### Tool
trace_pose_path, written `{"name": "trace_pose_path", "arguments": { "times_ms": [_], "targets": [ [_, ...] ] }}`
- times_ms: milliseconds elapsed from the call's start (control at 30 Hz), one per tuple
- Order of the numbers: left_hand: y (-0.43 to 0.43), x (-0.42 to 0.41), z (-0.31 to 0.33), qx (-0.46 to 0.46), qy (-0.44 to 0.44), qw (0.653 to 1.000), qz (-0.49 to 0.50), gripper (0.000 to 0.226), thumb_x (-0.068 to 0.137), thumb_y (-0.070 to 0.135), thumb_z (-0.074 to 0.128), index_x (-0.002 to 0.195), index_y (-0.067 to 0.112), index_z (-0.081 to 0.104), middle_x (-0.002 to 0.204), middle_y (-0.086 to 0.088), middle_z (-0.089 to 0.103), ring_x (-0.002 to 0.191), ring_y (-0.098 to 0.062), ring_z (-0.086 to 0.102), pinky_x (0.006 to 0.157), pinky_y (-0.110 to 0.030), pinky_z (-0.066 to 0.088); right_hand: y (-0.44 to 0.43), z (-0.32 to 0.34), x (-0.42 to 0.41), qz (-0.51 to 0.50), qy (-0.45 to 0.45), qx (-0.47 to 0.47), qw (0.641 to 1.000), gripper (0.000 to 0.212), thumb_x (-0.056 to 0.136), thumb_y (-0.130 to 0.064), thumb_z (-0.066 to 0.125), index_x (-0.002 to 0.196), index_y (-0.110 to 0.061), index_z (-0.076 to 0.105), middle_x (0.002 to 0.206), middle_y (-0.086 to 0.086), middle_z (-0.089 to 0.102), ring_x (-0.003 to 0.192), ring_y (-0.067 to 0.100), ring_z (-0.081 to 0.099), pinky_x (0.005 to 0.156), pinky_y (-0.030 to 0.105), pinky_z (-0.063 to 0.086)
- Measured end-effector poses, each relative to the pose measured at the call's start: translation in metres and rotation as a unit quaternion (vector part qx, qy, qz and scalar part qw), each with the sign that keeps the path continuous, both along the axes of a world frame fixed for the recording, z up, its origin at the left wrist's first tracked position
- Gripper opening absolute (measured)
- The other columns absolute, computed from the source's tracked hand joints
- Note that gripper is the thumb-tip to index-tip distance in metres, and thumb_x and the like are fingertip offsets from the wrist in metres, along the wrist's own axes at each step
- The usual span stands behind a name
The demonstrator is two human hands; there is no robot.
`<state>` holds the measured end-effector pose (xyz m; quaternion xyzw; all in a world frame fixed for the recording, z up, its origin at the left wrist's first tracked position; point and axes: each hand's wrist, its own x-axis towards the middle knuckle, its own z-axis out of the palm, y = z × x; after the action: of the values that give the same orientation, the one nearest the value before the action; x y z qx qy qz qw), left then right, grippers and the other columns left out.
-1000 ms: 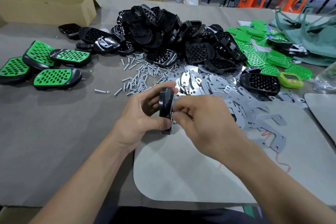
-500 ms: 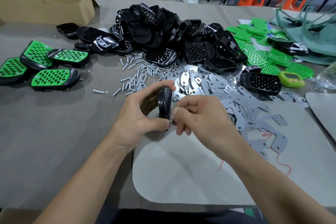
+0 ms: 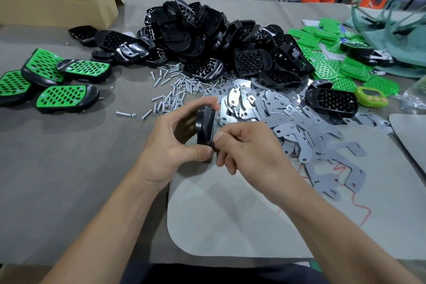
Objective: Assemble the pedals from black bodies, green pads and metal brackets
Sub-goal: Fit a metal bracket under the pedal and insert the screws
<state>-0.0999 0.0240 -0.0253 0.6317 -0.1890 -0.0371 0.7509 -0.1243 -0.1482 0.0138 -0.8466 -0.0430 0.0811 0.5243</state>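
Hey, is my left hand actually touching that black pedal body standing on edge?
Touching. The head view shows the left hand gripping the black body, with the thumb pressed against its lower edge and the fingertips hooked over its top.

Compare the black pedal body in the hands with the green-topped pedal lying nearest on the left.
The held pedal body stands on edge, gripped by the left hand with the right hand pinching at its side; the green-topped pedal lies flat on the table, untouched. The held pedal body shows only black; the green-topped pedal carries a perforated green pad. Both have a rounded black shell.
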Motion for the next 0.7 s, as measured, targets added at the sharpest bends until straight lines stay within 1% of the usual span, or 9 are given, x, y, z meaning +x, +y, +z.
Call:
{"name": "trace_pose_path", "arguments": {
  "times_ms": [100,200,267,333,400,467,567,633,700],
  "targets": [
    [-0.002,-0.001,-0.002,0.009,-0.004,1.0,0.01,0.076,0.064,0.013,0.081,0.137,0.014,0.062,0.118,-0.003,0.069,0.105,-0.018,0.064,0.09,-0.03,0.052,0.001,-0.001,-0.001,-0.024,-0.03,-0.02,0.999,0.034,0.089,-0.033,0.055,0.065,-0.012,0.066,0.054,-0.002,0.065,0.044,0.007,0.047,0.051,0.031,0.04],
    [-0.009,-0.005,-0.008,0.101,-0.037,0.985,0.136,0.053,0.07,0.027,0.081,0.122,0.031,0.073,0.102,0.012,0.078,0.094,-0.004,0.073,0.08,-0.022,0.057,0.0,0.003,0.004,-0.072,-0.042,-0.011,0.996,0.034,0.09,-0.024,0.058,0.06,-0.009,0.063,0.047,-0.002,0.058,0.04,0.004,0.042,0.044,0.016,0.032],
    [-0.014,-0.01,-0.013,0.158,-0.061,0.96,0.224,0.039,0.072,0.028,0.076,0.111,0.035,0.078,0.093,0.013,0.079,0.082,-0.004,0.076,0.073,-0.027,0.061,0.0,0.006,0.007,-0.07,-0.034,-0.002,0.997,0.033,0.091,-0.022,0.059,0.061,-0.007,0.063,0.046,-0.001,0.058,0.039,0.004,0.041,0.042,0.015,0.03],
    [-0.018,-0.012,-0.016,0.187,-0.094,0.942,0.262,0.027,0.076,0.023,0.071,0.099,0.034,0.078,0.079,0.01,0.077,0.065,-0.002,0.072,0.064,-0.031,0.063,0.003,0.007,0.007,-0.054,-0.038,-0.025,0.998,0.033,0.091,-0.025,0.061,0.063,-0.009,0.066,0.05,0.0,0.061,0.04,0.004,0.043,0.044,0.016,0.031],
    [-0.02,-0.015,-0.016,0.221,-0.119,0.925,0.285,0.016,0.079,0.023,0.069,0.091,0.031,0.075,0.07,0.01,0.072,0.055,0.002,0.063,0.054,-0.027,0.059,0.005,0.005,0.003,-0.059,-0.054,-0.044,0.996,0.029,0.091,-0.029,0.063,0.067,-0.016,0.069,0.056,-0.001,0.065,0.044,0.004,0.047,0.046,0.021,0.036],
    [-0.02,-0.018,-0.013,0.261,-0.146,0.905,0.304,0.007,0.081,0.028,0.069,0.087,0.027,0.071,0.068,0.016,0.068,0.052,0.002,0.057,0.051,-0.021,0.053,0.006,0.003,-0.001,-0.081,-0.085,-0.047,0.992,0.023,0.09,-0.029,0.064,0.069,-0.022,0.069,0.055,-0.005,0.063,0.045,0.006,0.05,0.046,0.025,0.04],
    [-0.022,-0.025,-0.006,0.323,-0.217,0.86,0.329,0.012,0.085,0.035,0.066,0.082,0.023,0.068,0.071,0.016,0.055,0.055,0.0,0.043,0.051,-0.009,0.038,0.004,0.006,-0.006,-0.084,-0.118,-0.063,0.987,0.02,0.088,-0.022,0.065,0.069,-0.022,0.069,0.051,-0.008,0.061,0.046,0.009,0.054,0.044,0.021,0.039],
    [-0.024,-0.028,-0.002,0.325,-0.238,0.856,0.323,0.017,0.087,0.036,0.064,0.084,0.022,0.072,0.072,0.012,0.056,0.056,-0.005,0.044,0.051,-0.015,0.04,0.0,0.01,-0.007,-0.07,-0.107,-0.039,0.991,0.02,0.087,-0.014,0.066,0.069,-0.02,0.071,0.052,-0.006,0.064,0.048,0.01,0.058,0.046,0.021,0.042],
    [-0.025,-0.03,-0.001,0.329,-0.247,0.854,0.318,0.02,0.089,0.036,0.063,0.089,0.02,0.075,0.063,0.007,0.058,0.056,-0.013,0.049,0.052,-0.022,0.044,-0.004,0.013,-0.008,-0.058,-0.087,-0.012,0.994,0.02,0.086,-0.009,0.066,0.069,-0.017,0.072,0.053,-0.003,0.066,0.049,0.011,0.062,0.049,0.027,0.047]
  ]
}}
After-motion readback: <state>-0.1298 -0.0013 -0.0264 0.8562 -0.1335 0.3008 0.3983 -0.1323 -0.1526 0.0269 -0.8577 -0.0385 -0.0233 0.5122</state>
